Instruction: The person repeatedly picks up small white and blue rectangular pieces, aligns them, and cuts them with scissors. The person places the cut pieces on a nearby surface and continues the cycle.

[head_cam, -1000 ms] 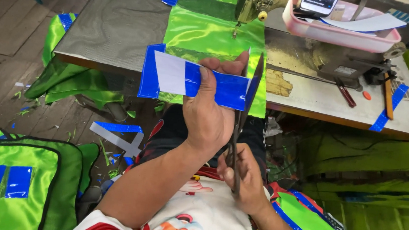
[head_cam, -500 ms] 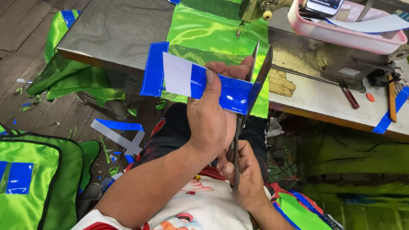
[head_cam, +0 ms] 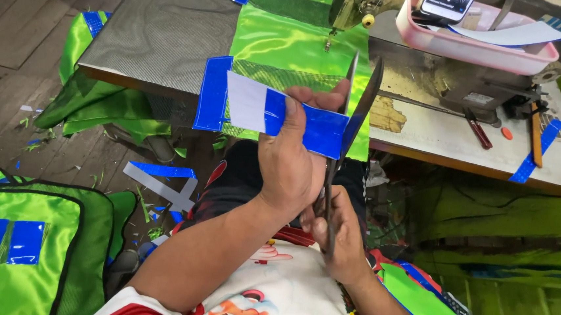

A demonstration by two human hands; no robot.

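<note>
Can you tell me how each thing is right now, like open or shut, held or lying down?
Scissors: blades open, at the strip's right end.
Blue strip: held up, white backing showing at its left end.
Left hand: closed on the blue strip.
Right hand: closed on the scissors' handles.
Green fabric: lying flat on the table under the sewing machine.
Pink tray: resting on the machine, filled.
Green bag: lying on the floor.
</note>
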